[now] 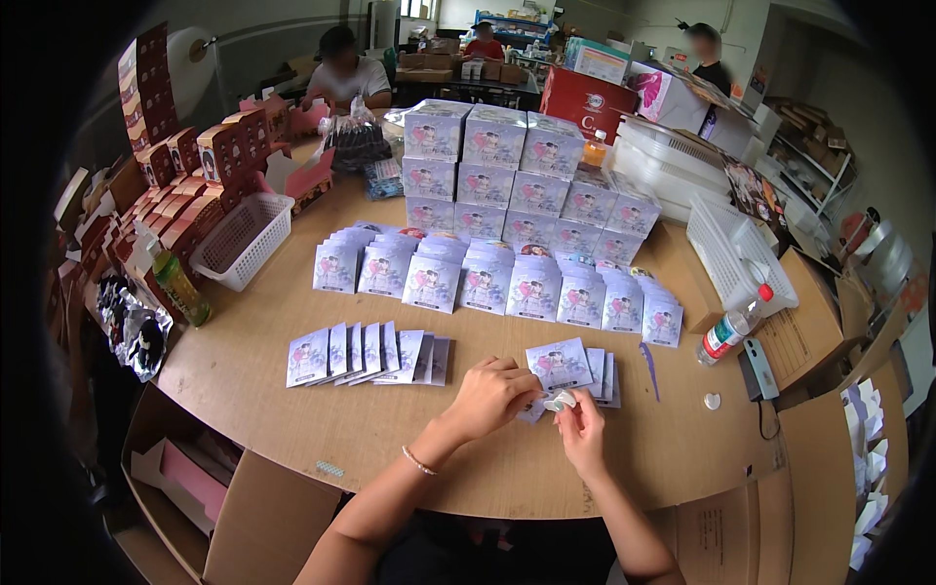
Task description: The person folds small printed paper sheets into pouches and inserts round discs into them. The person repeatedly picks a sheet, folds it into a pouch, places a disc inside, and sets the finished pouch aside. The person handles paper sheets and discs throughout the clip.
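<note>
My left hand (492,392) and my right hand (582,429) meet near the table's front edge, pinching a small whitish piece (559,400) between their fingertips. Just beyond my fingers lies a small stack of pale purple printed packets (570,367). A fanned row of the same packets (366,353) lies to the left of my left hand. Farther back, several overlapping rows of packets (487,283) stretch across the wooden table (253,370), in front of stacked purple cube boxes (526,171).
A white basket (242,239) and red cartons (175,210) stand at the left, white crates (731,249) and a plastic bottle (731,331) at the right. A small white piece (713,401) lies near a remote-like device (760,369). Open cardboard boxes (224,487) sit below. People work at the back.
</note>
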A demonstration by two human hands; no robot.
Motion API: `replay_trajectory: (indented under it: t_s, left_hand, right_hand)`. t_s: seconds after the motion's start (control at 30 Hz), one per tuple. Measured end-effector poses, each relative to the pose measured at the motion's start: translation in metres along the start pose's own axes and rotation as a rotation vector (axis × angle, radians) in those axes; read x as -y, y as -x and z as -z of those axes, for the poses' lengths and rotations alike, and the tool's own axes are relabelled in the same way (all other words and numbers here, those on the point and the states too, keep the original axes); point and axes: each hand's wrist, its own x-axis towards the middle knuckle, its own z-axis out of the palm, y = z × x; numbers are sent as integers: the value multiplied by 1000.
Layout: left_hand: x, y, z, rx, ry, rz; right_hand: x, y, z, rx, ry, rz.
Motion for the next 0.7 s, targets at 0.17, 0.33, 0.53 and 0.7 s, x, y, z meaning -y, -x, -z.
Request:
replay_trajectory:
  t_s: [0.17, 0.33, 0.53, 0.7]
  left_hand:
    - [6, 1, -2, -36, 46, 15]
    - [7, -2, 6, -90, 168, 159]
    - [11, -1, 21, -246, 711, 460]
    - [-6, -1, 10, -239, 911, 525]
  right_hand:
    - [-7, 4, -4, 78, 146, 87]
    - [23, -9, 1, 124, 305, 171]
    - [80, -21, 25, 356, 504, 144]
    - [122, -21, 41, 485, 736, -57]
